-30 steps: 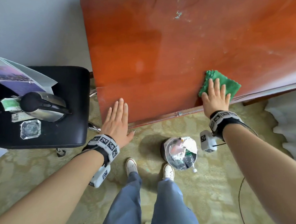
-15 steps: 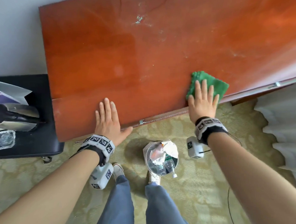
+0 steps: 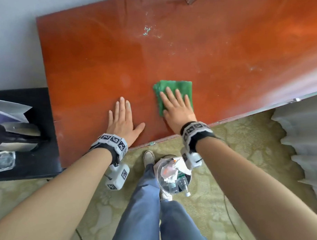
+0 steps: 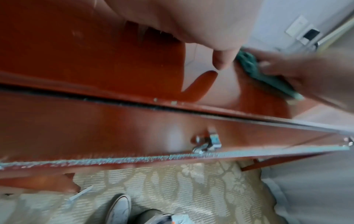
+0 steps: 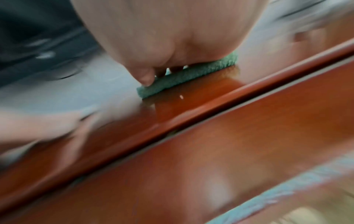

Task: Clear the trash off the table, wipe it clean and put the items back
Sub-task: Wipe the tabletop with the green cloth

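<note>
A folded green cloth (image 3: 180,88) lies on the reddish wooden table (image 3: 102,64) near its front edge. My right hand (image 3: 176,104) presses flat on the cloth with straight fingers. My left hand (image 3: 122,118) rests flat on the bare tabletop just left of it, fingers straight. The left wrist view shows the cloth (image 4: 249,63) under the right hand beyond my thumb. In the blurred right wrist view the cloth (image 5: 182,77) lies under my palm. Pale specks and smears (image 3: 147,30) mark the far tabletop.
A metal bin (image 3: 170,176) full of crumpled paper and plastic bottles stands on the carpet by my feet. A black stool (image 3: 44,133) at the left carries a kettle (image 3: 13,136), papers and a glass ashtray (image 3: 3,161). White curtain (image 3: 300,139) hangs at the right.
My right hand has slid the green cloth leftward along the front of the table, toward my left hand. The left hand has stayed flat on the table.
</note>
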### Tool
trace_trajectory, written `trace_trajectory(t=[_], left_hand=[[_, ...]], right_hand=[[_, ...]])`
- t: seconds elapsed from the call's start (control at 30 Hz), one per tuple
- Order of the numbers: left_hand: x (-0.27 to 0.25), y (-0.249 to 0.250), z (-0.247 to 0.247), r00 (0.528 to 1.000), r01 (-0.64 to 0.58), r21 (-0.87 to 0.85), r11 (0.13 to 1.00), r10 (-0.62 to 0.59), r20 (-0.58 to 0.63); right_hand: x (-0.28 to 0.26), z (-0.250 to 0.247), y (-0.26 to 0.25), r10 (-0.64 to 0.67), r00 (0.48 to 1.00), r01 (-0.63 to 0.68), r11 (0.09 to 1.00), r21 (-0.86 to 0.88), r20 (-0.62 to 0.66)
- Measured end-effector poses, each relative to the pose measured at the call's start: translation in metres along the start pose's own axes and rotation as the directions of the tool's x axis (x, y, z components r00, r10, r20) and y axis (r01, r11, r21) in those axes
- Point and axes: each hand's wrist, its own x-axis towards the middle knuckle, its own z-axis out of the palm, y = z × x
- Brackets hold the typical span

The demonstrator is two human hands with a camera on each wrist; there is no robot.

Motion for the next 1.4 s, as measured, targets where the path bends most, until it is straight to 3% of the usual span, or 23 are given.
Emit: trace_trajectory(t=[0.03, 0.1, 0.17, 0.23, 0.3, 0.37, 0.43, 0.5, 0.57, 0.67, 0.73, 0.77, 0.8, 0.87, 0.9, 0.93, 1.0, 1.07, 1.17, 1.23, 1.3, 1.37, 1.4], left_hand=[[0.006, -0.002, -0.004, 1.0, 0.003, -0.012, 1.0, -0.003, 0.006], [0.018, -0.005, -0.012, 1.0, 0.012, -0.037, 0.999, -0.011, 0.02], [0.029, -0.006, -0.018, 1.0, 0.018, -0.066, 0.998, -0.017, 0.021], [0.042, -0.008, -0.025, 1.0, 0.017, -0.098, 0.995, -0.017, 0.004], [0.056, -0.012, -0.034, 1.0, 0.02, -0.134, 0.991, -0.021, -0.007], [0.067, -0.019, -0.042, 1.0, 0.02, -0.155, 0.988, -0.023, -0.018], [0.073, -0.025, -0.046, 1.0, 0.004, -0.155, 0.988, -0.006, -0.015], [0.071, -0.028, -0.048, 1.0, -0.024, -0.131, 0.991, 0.024, 0.0], [0.069, -0.03, -0.047, 0.999, -0.051, -0.082, 0.995, 0.051, -0.001], [0.069, -0.03, -0.045, 0.998, -0.061, -0.023, 0.998, 0.062, 0.013], [0.068, -0.028, -0.042, 0.998, -0.064, 0.009, 0.998, 0.064, 0.017], [0.068, -0.027, -0.041, 0.998, -0.061, 0.016, 0.998, 0.061, 0.017], [0.068, -0.027, -0.041, 0.998, -0.057, 0.016, 0.998, 0.057, 0.014], [0.068, -0.025, -0.042, 0.999, -0.052, 0.003, 0.999, 0.052, 0.006], [0.067, -0.024, -0.043, 0.999, -0.048, 0.0, 0.999, 0.048, 0.003], [0.067, -0.024, -0.043, 0.999, -0.041, 0.003, 0.999, 0.041, 0.001], [0.068, -0.024, -0.044, 1.0, -0.022, 0.004, 1.0, 0.022, 0.003], [0.07, -0.022, -0.047, 1.0, 0.001, -0.021, 1.0, 0.0, 0.022], [0.075, -0.013, -0.051, 0.996, 0.069, -0.057, 0.996, -0.066, 0.065], [0.082, -0.001, -0.053, 0.987, 0.147, -0.089, 0.985, -0.141, 0.072], [0.091, 0.014, -0.054, 0.971, 0.236, -0.122, 0.964, -0.23, 0.067], [0.101, 0.032, -0.056, 0.942, 0.334, -0.168, 0.927, -0.326, 0.077], [0.106, 0.04, -0.058, 0.925, 0.379, -0.189, 0.906, -0.371, 0.079]], right_hand=[[0.005, -0.009, 0.029, 0.151, 0.988, -0.15, 0.988, 0.029, -0.043], [0.009, -0.028, 0.077, 0.426, 0.904, -0.419, 0.901, 0.114, -0.044], [0.016, -0.038, 0.083, 0.542, 0.841, -0.534, 0.829, 0.168, 0.0], [0.03, -0.033, 0.044, 0.427, 0.904, -0.423, 0.9, 0.101, -0.014], [0.039, -0.018, -0.019, 0.11, 0.993, -0.11, 0.994, -0.004, 0.038], [0.041, -0.004, -0.071, -0.151, 0.978, 0.158, 0.987, -0.042, 0.141], [0.054, -0.004, -0.078, -0.191, 0.968, 0.205, 0.976, -0.072, 0.162], [0.07, -0.014, -0.05, -0.073, 0.992, 0.084, 0.992, -0.097, 0.107], [0.08, -0.029, -0.001, 0.201, 0.979, -0.201, 0.979, -0.033, 0.017], [0.078, -0.055, 0.06, 0.553, 0.833, -0.552, 0.826, 0.11, 0.027], [0.079, -0.055, 0.061, 0.631, 0.774, -0.631, 0.763, 0.137, 0.052], [0.082, -0.052, 0.049, 0.615, 0.788, -0.615, 0.781, 0.109, 0.036], [0.085, -0.047, 0.03, 0.551, 0.834, -0.552, 0.832, 0.057, 0.021], [0.089, -0.036, -0.019, 0.271, 0.961, -0.267, 0.961, -0.072, 0.058], [0.089, -0.03, -0.044, 0.086, 0.99, -0.072, 0.99, -0.121, 0.114], [0.086, -0.026, -0.064, -0.077, 0.981, 0.103, 0.985, -0.141, 0.179], [0.088, -0.024, -0.073, -0.249, 0.937, 0.289, 0.946, -0.145, 0.243], [0.105, -0.032, -0.049, -0.252, 0.946, 0.286, 0.946, -0.153, 0.206], [0.144, -0.059, 0.018, 0.025, 0.995, -0.017, 0.996, -0.087, 0.094], [0.174, -0.084, 0.06, 0.213, 0.974, -0.211, 0.977, -0.031, 0.073], [0.203, -0.099, 0.078, 0.312, 0.947, -0.314, 0.949, 0.014, 0.076], [0.224, -0.103, 0.062, 0.237, 0.969, -0.236, 0.971, -0.024, 0.07], [0.228, -0.101, 0.046, 0.102, 0.991, -0.096, 0.993, -0.071, 0.087]])
